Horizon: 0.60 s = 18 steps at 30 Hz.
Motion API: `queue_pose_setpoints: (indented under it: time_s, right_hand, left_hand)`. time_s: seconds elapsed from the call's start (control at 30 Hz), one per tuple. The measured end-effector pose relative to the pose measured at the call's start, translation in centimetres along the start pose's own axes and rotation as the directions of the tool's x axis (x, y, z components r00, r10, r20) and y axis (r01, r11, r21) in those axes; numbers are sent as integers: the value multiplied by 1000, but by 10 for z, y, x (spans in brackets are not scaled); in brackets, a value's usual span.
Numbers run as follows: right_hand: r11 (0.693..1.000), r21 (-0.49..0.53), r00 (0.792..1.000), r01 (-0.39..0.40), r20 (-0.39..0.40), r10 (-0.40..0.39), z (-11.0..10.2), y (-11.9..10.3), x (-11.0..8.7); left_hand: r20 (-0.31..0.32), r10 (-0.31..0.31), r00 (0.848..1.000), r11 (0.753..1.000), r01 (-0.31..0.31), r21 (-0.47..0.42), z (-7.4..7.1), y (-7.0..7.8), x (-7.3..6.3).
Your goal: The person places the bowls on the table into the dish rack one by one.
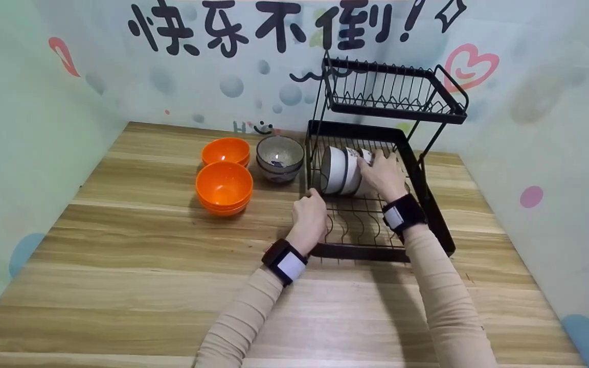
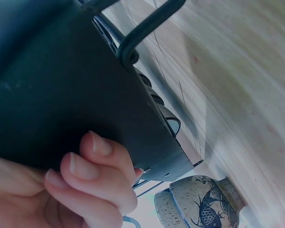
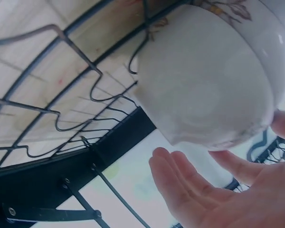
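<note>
A black two-tier dish rack (image 1: 358, 250) stands on the wooden table. On its lower tier, white bowls (image 1: 336, 171) with a floral pattern stand on edge in a row, openings to the left. My right hand (image 1: 385, 176) is at the rightmost bowl (image 3: 204, 80), thumb and index finger by its upper side and the other fingers extended beyond its base. Whether they press on it is hard to tell. With curled fingers, my left hand (image 1: 309, 217) holds the rack's left side; its fingertips lie on the dark frame (image 2: 52, 95) in the left wrist view.
Left of the rack are two stacks of orange bowls (image 1: 224, 186) and a stack of grey speckled bowls (image 1: 280, 156), with a fish drawing visible in the left wrist view. The slotted upper tier (image 1: 397, 110) overhangs the back. A printed wall covering (image 1: 172, 102) encloses the table.
</note>
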State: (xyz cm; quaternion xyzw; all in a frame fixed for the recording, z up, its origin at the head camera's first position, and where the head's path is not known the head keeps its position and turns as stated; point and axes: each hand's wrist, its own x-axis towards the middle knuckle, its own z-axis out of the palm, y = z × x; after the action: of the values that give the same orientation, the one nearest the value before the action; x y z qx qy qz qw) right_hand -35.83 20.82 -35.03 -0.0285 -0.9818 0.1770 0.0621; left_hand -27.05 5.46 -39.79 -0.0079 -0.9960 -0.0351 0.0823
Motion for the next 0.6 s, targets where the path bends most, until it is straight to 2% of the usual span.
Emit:
queue_pose_setpoints:
  time_s: [0.27, 0.43, 0.6]
  right_hand:
    - [998, -25, 998, 57, 23, -56, -9, 1, -16]
    - [998, -14, 997, 67, 50, -67, -13, 2, -30]
    - [995, 29, 995, 92, 44, -93, -16, 3, -44]
  left_hand:
    - [36, 3, 999, 1000, -3, 10, -1, 0, 1]
    - [22, -11, 1000, 1000, 12, -4, 0, 1, 2]
    - [11, -14, 1000, 1000, 14, 5, 0, 1, 1]
